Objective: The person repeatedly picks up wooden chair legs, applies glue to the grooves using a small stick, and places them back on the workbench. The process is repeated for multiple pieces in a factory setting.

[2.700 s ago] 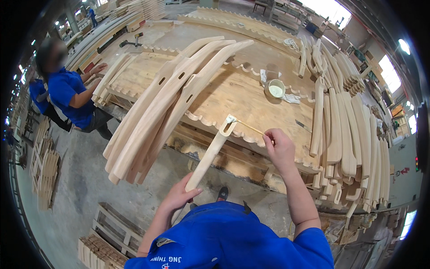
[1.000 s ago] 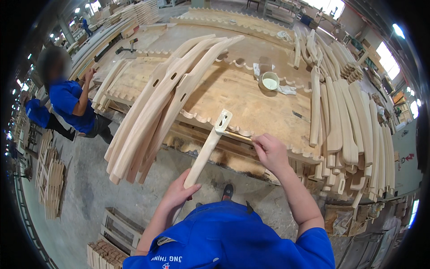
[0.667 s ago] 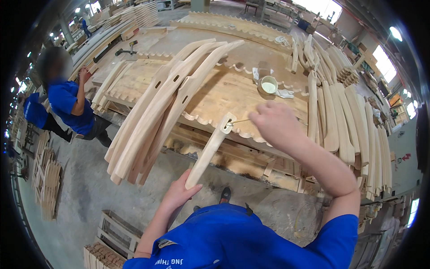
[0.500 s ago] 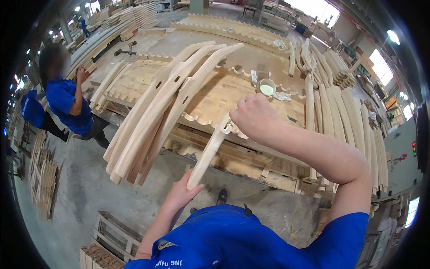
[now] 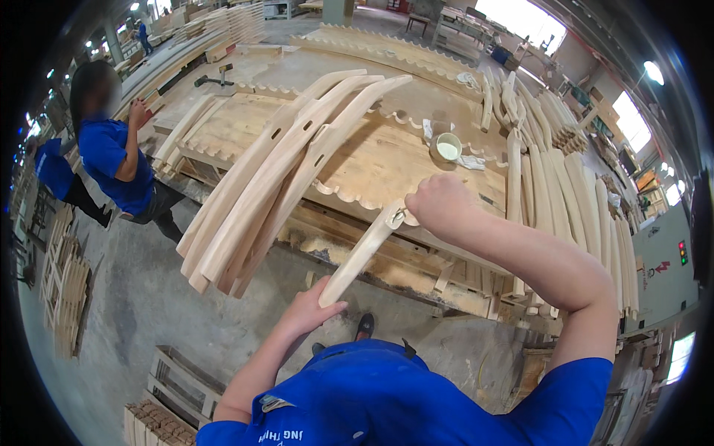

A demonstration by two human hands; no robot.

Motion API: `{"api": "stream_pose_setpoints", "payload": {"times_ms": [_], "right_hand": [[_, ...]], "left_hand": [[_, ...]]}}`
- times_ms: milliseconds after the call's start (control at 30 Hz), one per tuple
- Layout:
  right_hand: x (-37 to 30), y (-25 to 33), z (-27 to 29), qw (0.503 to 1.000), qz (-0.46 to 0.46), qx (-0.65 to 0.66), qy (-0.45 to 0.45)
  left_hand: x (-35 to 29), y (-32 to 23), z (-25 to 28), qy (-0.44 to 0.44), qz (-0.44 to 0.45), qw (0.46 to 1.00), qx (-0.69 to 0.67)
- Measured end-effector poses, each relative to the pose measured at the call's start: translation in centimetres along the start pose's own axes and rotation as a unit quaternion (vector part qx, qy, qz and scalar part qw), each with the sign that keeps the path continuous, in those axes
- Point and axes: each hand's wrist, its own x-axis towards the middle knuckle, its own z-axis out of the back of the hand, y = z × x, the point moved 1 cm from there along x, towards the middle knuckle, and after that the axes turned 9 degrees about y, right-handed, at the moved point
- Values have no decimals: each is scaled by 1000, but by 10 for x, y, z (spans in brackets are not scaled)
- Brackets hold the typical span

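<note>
A pale wooden furniture leg (image 5: 360, 260) slants up and away from my body, its far end at the near edge of the worktable. My left hand (image 5: 306, 308) is closed round its lower end, with the thumb across the wood. At its upper end, beside a small slot, my right hand (image 5: 444, 204) is a closed fist. A thin, small thing shows between that fist and the slot, but its kind is hidden by the fingers. Beyond the fist, a cup of pale green-white liquid (image 5: 448, 146) stands on the table.
Several curved, slotted wooden legs (image 5: 286, 171) lean across the table at left. More curved pieces (image 5: 561, 189) line the right side. Scalloped wooden strips (image 5: 387, 56), a hammer (image 5: 216, 76) and white rags (image 5: 470, 162) lie on the table. A co-worker (image 5: 111, 152) stands at far left.
The leg's upper end has moved right and slightly down, along with my right fist. My left hand has shifted a little right, still holding the lower end.
</note>
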Motion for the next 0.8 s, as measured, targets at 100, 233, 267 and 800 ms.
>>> {"api": "stream_pose_setpoints", "payload": {"times_ms": [100, 233, 267, 800], "right_hand": [[-1, 7, 7, 1000, 24, 6, 6], [0, 2, -1, 999, -42, 20, -22], [-2, 0, -5, 997, -65, 23, -27], [-3, -18, -2, 994, -15, 99, 50]], "left_hand": [[0, 2, 1, -12, -14, 999, 35], [0, -1, -4, -16, -18, 999, 34], [0, -1, -7, -18, -23, 999, 32], [2, -1, -13, -52, -13, 997, 58]]}}
